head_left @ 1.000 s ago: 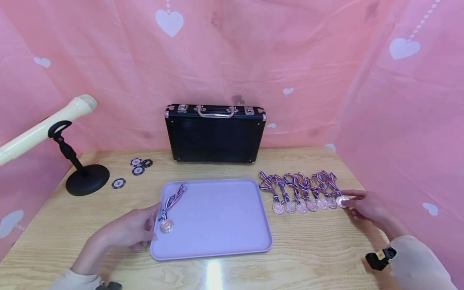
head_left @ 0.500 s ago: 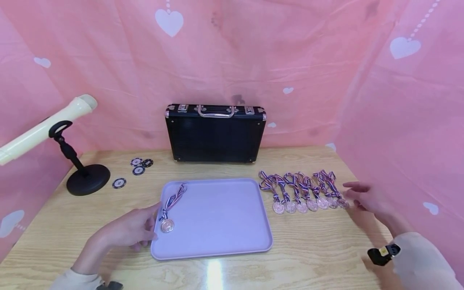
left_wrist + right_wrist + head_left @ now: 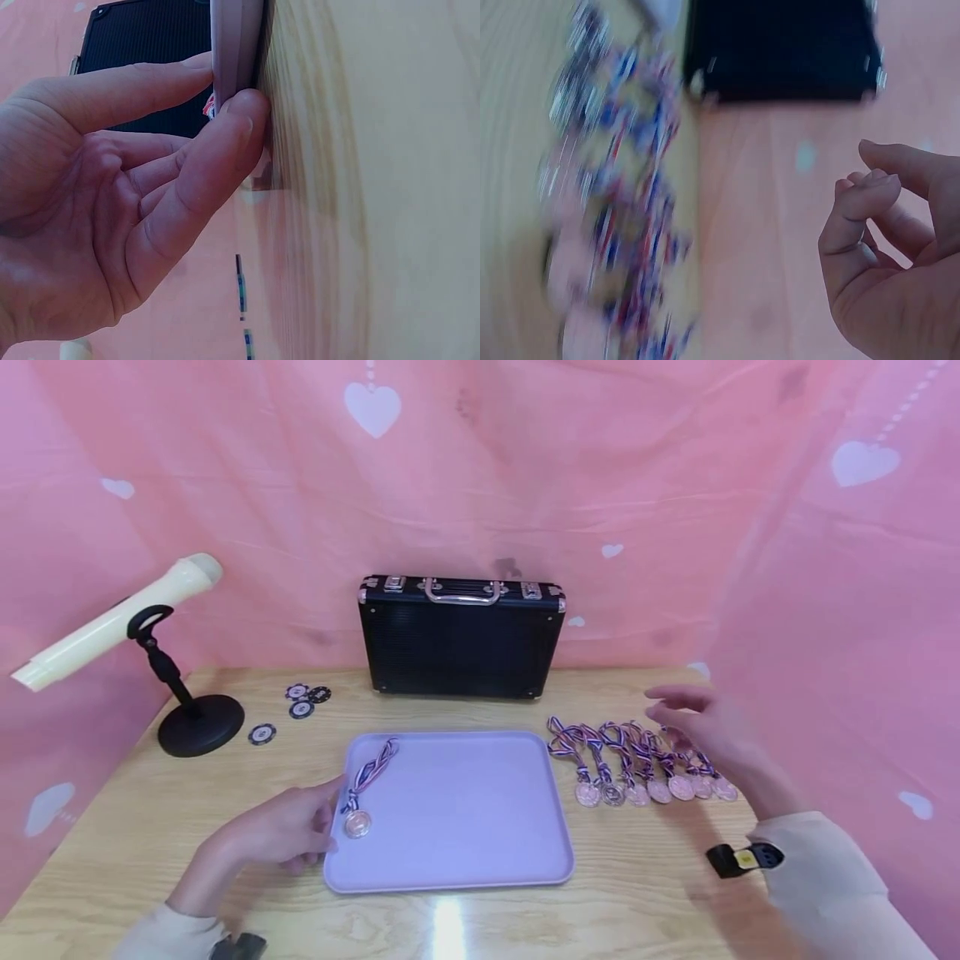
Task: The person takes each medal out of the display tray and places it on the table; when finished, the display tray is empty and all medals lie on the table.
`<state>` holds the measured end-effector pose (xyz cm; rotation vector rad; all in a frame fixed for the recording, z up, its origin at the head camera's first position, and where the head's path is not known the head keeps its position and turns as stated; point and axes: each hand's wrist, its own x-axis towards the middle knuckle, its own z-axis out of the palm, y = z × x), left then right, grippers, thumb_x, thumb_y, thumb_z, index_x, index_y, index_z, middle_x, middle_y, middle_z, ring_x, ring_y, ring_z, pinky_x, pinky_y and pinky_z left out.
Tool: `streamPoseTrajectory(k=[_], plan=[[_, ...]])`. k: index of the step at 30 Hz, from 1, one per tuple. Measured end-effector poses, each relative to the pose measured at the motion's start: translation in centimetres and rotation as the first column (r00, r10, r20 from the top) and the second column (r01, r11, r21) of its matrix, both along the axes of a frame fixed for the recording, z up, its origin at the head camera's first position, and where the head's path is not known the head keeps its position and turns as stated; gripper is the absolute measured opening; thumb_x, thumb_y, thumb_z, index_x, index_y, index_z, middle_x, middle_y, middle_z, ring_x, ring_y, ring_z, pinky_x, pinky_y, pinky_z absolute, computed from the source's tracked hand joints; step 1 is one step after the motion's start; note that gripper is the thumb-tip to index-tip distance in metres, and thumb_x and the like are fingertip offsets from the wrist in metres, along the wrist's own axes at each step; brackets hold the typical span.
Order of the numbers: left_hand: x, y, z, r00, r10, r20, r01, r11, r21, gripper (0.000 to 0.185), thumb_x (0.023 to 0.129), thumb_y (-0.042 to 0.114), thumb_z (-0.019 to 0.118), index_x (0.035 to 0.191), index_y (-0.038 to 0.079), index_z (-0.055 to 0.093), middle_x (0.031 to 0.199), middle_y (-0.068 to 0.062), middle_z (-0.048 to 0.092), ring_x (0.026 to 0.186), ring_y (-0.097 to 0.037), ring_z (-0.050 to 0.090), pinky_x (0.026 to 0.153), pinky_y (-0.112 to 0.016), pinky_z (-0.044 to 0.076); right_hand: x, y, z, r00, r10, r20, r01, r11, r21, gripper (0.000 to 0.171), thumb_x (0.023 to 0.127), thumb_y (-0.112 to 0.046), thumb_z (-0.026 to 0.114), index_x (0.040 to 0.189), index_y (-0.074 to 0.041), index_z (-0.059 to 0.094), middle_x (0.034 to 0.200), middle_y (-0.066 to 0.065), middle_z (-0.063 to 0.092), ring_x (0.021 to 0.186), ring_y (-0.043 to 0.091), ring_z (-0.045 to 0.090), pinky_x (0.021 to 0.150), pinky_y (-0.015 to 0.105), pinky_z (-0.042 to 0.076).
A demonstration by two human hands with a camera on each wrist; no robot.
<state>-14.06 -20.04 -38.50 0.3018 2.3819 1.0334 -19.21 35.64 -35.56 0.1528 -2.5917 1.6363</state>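
Observation:
A lilac tray lies on the table with one medal on its left side, ribbon trailing towards the back. At the tray's left rim, my left hand holds the edge between thumb and fingers; in the left wrist view the fingertips touch the rim. Right of the tray is a row of several medals with striped red, white and blue ribbons. Over the row's right end hovers my right hand, fingers loosely bent and nothing in them. It hides some ribbons. Motion blurs the medals in the right wrist view.
A black briefcase stands at the back against the pink curtain. On the left, a white microphone rests in a black stand, with several poker chips nearby.
My right hand has left the rightmost medal, risen, and moved left and back over the ribbons. The left hand stays at the tray's rim. The head view has shifted slightly.

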Motion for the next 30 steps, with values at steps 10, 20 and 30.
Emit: streamPoseTrajectory(k=[10, 20, 30], plan=[[-0.2, 0.2, -0.1, 1.000, 0.007, 0.010, -0.007, 1.000, 0.012, 0.094, 0.090, -0.001, 0.077, 0.167, -0.001, 0.023, 0.089, -0.010, 0.059, 0.064, -0.023, 0.063, 0.055, -0.036, 0.060, 1.0, -12.8, 3.6, 0.983, 0.037, 0.182, -0.050, 0.997, 0.064, 0.042, 0.096, -0.017, 0.076, 0.136, -0.004, 0.069, 0.103, 0.011, 0.067, 0.063, 0.012, 0.060, 0.056, 0.028, 0.055], [0.0, 0.0, 0.2, 1.000, 0.014, 0.014, -0.014, 1.000, -0.012, 0.093, 0.091, 0.001, 0.078, 0.166, -0.001, 0.024, 0.088, -0.009, 0.059, 0.062, -0.023, 0.063, 0.055, -0.036, 0.060, 1.5, -23.8, -0.7, 0.958, 0.191, 0.212, -0.198, 0.980, 0.013, 0.037, 0.089, -0.011, 0.082, 0.125, -0.002, 0.074, 0.088, 0.006, 0.074, 0.049, 0.009, 0.056, 0.049, 0.023, 0.047], [-0.1, 0.2, 0.4, 0.999, 0.023, 0.023, -0.022, 0.999, -0.035, 0.093, 0.092, 0.003, 0.078, 0.168, 0.004, 0.024, 0.087, -0.009, 0.061, 0.066, -0.023, 0.064, 0.058, -0.038, 0.060, 3.8, -31.3, -3.6, 0.893, 0.336, 0.300, -0.323, 0.942, -0.092, 0.033, 0.085, 0.000, 0.082, 0.116, 0.005, 0.071, 0.077, 0.005, 0.069, 0.046, 0.012, 0.061, 0.046, 0.032, 0.059]])
